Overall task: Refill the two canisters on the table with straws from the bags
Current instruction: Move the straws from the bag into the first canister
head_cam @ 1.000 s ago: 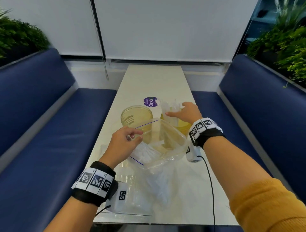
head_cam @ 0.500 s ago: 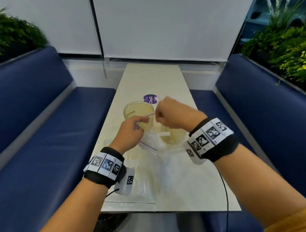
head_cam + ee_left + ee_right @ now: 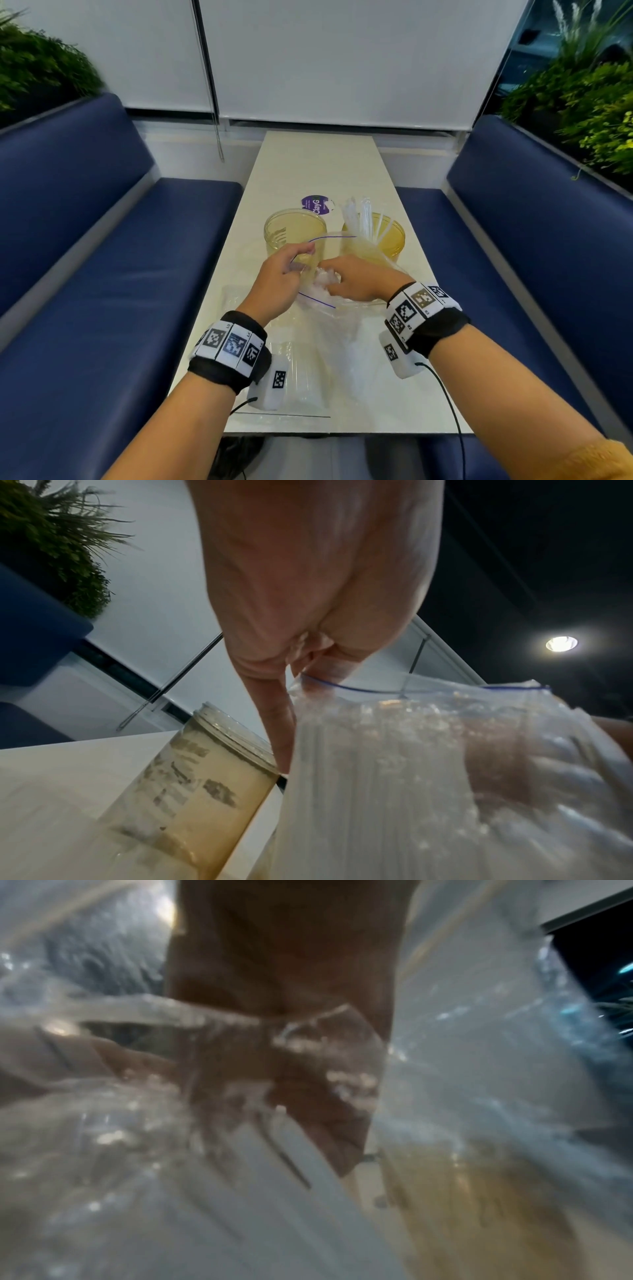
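Two clear yellowish canisters stand mid-table. The left canister (image 3: 294, 229) (image 3: 192, 785) holds no straws. Several wrapped straws (image 3: 356, 216) stick out of the right canister (image 3: 394, 240). In front of them, an open zip bag (image 3: 363, 253) (image 3: 411, 777) with a blue seal line is held up. My left hand (image 3: 301, 262) (image 3: 301, 674) pinches its near rim. My right hand (image 3: 330, 279) reaches into the mouth, fingers curled round a bunch of white wrapped straws (image 3: 320, 286). The right wrist view is blurred plastic and straws.
A second clear bag of straws (image 3: 301, 370) lies flat near the front edge of the white table (image 3: 318, 164). A purple round sticker (image 3: 315, 205) sits behind the canisters. Blue benches flank the table on both sides, with plants behind them.
My right hand left the right canister, where straws now stand, swung back and went down into the bag. My left hand kept its pinch on the bag's rim.
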### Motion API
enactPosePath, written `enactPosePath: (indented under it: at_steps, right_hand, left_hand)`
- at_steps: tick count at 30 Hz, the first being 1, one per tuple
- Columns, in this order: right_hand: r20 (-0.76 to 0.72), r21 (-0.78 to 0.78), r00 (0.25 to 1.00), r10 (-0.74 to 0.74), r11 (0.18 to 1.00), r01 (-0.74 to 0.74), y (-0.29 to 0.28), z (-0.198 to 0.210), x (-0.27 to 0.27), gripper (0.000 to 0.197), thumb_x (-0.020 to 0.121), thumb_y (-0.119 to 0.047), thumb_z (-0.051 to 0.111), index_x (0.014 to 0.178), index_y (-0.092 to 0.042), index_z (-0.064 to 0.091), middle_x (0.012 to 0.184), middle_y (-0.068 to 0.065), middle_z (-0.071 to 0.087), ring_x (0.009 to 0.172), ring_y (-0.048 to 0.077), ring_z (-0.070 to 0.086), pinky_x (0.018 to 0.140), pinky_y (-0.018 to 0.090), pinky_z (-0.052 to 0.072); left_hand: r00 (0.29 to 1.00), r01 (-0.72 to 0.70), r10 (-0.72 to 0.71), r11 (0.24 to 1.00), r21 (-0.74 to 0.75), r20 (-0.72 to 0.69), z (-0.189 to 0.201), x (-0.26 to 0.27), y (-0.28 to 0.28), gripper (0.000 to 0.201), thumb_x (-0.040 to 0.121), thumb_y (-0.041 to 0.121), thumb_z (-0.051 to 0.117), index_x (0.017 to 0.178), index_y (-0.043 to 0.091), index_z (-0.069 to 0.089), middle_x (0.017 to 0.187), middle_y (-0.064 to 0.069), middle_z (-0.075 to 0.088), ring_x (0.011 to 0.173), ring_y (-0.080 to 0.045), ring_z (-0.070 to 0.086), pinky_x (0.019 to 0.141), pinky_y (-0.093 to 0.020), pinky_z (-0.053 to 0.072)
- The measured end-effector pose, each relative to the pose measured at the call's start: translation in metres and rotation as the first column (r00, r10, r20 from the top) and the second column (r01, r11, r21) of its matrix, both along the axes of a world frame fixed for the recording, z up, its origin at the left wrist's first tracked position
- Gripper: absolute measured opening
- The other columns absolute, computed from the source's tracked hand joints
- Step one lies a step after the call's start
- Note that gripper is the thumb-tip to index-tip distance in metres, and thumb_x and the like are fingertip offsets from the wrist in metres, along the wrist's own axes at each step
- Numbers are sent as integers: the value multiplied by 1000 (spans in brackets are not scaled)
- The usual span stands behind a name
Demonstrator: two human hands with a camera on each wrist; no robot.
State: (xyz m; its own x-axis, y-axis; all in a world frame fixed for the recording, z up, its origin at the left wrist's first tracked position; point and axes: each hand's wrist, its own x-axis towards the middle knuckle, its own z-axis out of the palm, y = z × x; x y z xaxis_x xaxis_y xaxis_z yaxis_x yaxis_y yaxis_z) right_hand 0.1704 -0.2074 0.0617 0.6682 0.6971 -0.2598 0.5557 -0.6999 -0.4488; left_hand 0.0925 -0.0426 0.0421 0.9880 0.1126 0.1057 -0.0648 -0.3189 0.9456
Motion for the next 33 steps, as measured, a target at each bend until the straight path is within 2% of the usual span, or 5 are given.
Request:
enactPosePath:
  at_steps: [4,13,19,24,33]
  right_hand:
    - [17,102,998,-63,993,61,-3,-2,-1,26,100,-32,56,117,-12,58,99,3,65,83,21,60,79,35,48]
    - [184,419,976,-114,908,27,16,69,-22,18,104,-29,50,114,-15,55,75,-9,62,60,0,55,57,19,39]
    - [79,649,986,-148,758,62,37,76,-27,25,98,-36,61,110,-14,60,88,-1,74,84,11,72,83,42,58]
    - [192,511,938,-289,845,156,38,49,-26,43,81,-62,69,94,-22,56,81,-8,60,75,13,60,66,32,51]
    - [289,669,891,-349,739,73,37,106,-24,32,99,-32,55,82,-6,58,67,7,61,59,22,61,53,38,49]
  left_hand:
    - [998,-36,32,997,-61,-61,-2,0,2,47,87,14,50,131,28,62,132,11,61,121,-15,58,105,-31,44]
    - [998,-55,56,996,66,-6,3,-1,-17,64,63,51,89,116,27,61,116,10,60,99,-8,60,77,-23,51]
    - [980,-155,147,987,46,135,4,11,-33,19,86,34,75,87,18,65,74,6,68,72,-18,66,59,-29,49]
    - [974,-168,153,982,81,168,7,16,-34,27,93,11,61,119,16,62,97,12,66,97,-12,67,77,-27,57]
    - [967,-255,251,951,174,41,-2,16,-27,28,78,37,78,68,16,63,65,1,63,58,-18,57,55,-33,45]
